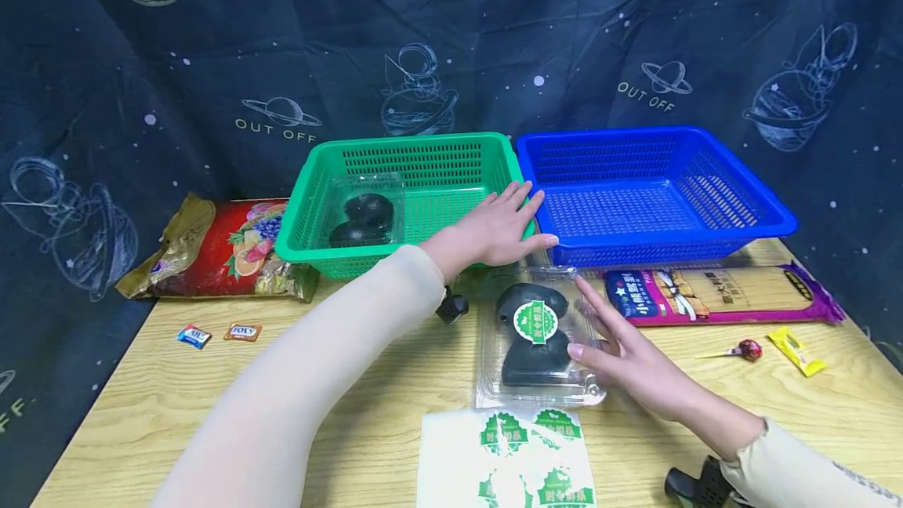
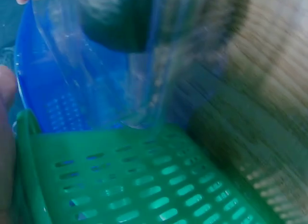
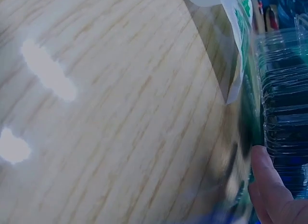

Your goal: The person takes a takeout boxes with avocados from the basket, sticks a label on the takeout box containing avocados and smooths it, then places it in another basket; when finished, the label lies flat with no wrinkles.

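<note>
Sticker step prob. done, I'd judge: clear box [image 1: 538, 367] nr side of grn basket [image 1: 339, 259], L hand [image 1: 502, 227] over basket's R rim, fingers spread/released, R hand [image 1: 631, 355] at box's R edge, can't tell if gripping; next likely needs firm hold.

The table [image 1: 381, 390] is pale wood. A green basket [image 1: 346, 266] and a blue basket [image 1: 656, 248] stand side by side at the back. On the person's left lie a shiny red bag [image 1: 212, 248], a small blue candy [image 1: 194, 336] and a brown candy [image 1: 243, 332]. On the right I see a long noodle pack [image 1: 734, 295], a red lollipop [image 1: 750, 350] and a yellow candy [image 1: 796, 350]. A sheet of green stickers [image 1: 451, 457] is near the front. I can't tell if the clear box [image 1: 538, 323] touches the wood.
</note>
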